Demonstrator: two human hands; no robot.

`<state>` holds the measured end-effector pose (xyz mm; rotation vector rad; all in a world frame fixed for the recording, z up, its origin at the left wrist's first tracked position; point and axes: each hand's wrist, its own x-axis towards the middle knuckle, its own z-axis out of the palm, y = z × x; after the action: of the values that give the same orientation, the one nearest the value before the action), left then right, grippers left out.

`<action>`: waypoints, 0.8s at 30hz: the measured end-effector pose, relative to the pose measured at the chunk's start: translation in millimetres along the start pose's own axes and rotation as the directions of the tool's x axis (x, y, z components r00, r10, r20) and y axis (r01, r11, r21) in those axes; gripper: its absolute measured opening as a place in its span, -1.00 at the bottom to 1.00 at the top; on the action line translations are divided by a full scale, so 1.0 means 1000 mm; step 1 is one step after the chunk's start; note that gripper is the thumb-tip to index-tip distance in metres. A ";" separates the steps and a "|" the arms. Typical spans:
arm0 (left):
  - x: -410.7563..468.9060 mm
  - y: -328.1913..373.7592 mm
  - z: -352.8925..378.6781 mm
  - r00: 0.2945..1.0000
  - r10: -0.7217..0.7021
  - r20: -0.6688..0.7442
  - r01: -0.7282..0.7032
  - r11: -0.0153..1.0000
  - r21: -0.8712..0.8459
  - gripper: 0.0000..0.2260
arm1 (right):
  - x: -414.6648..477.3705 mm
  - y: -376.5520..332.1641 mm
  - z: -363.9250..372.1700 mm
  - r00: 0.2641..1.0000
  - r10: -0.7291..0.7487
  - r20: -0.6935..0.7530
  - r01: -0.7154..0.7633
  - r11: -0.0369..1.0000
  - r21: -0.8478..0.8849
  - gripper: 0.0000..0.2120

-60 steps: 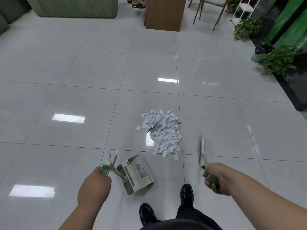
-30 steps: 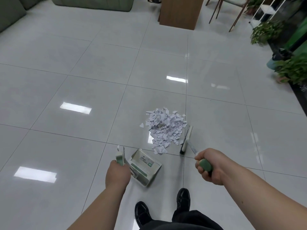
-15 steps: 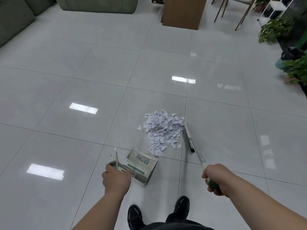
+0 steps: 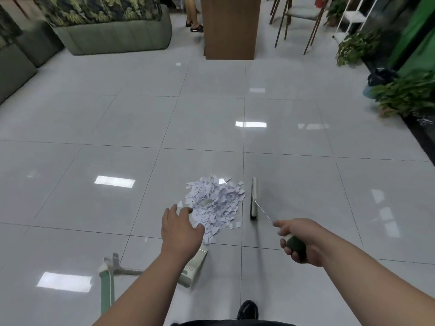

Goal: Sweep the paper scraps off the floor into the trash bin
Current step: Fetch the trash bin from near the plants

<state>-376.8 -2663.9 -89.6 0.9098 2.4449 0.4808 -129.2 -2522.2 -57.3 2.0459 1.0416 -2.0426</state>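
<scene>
A heap of white paper scraps (image 4: 215,203) lies on the grey tiled floor. My right hand (image 4: 297,241) grips the green handle of a small broom, whose head (image 4: 253,198) lies on the floor just right of the heap. My left hand (image 4: 180,228) hovers with spread fingers over the heap's left edge and holds nothing. The white and green dustpan (image 4: 194,267) sits on the floor below the heap, partly hidden by my left forearm. Its long green handle (image 4: 107,285) stands free to the left.
A green sofa (image 4: 113,34) stands at the back left and a wooden cabinet (image 4: 229,27) at the back centre, with a person's feet (image 4: 194,25) beside it. Chairs (image 4: 299,17) and potted plants (image 4: 404,92) line the right side. My shoe (image 4: 247,310) shows at the bottom.
My left hand has let go of the dustpan handle and moved forward over the scraps. The broom head stays right of the heap. The camera has tilted up.
</scene>
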 end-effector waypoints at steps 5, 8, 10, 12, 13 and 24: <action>0.019 0.073 0.007 0.988 0.139 0.059 -0.137 0.990 -0.041 -0.59 | -0.017 -0.046 -0.068 0.992 -0.027 0.124 0.004 0.983 0.185 -0.73; 0.034 0.117 0.011 0.968 0.235 0.086 -0.231 0.972 -0.053 -0.62 | -0.029 -0.083 -0.103 0.980 -0.142 0.142 0.092 0.945 0.314 -0.85; 0.047 0.148 0.015 0.955 0.279 0.102 -0.272 0.959 -0.078 -0.64 | -0.031 -0.109 -0.122 0.962 -0.234 0.142 0.174 0.923 0.343 -0.88; 0.064 0.181 0.021 0.937 0.329 0.118 -0.320 0.943 -0.087 -0.66 | -0.027 -0.135 -0.138 0.938 -0.323 0.126 0.263 0.900 0.347 -0.81; 0.074 0.198 0.024 0.928 0.350 0.126 -0.340 0.936 -0.092 -0.66 | -0.024 -0.149 -0.146 0.921 -0.373 0.116 0.312 0.882 0.353 -0.72; 0.240 0.424 0.031 0.810 0.542 0.224 -0.518 0.840 -0.159 -0.62 | 0.025 -0.338 -0.237 0.670 -0.691 -0.270 0.635 0.723 -0.274 -0.85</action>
<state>-302.4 -2191.8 10.7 1.5234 1.8918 0.6109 -96.0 -2134.8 84.2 2.2005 2.2370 -1.7310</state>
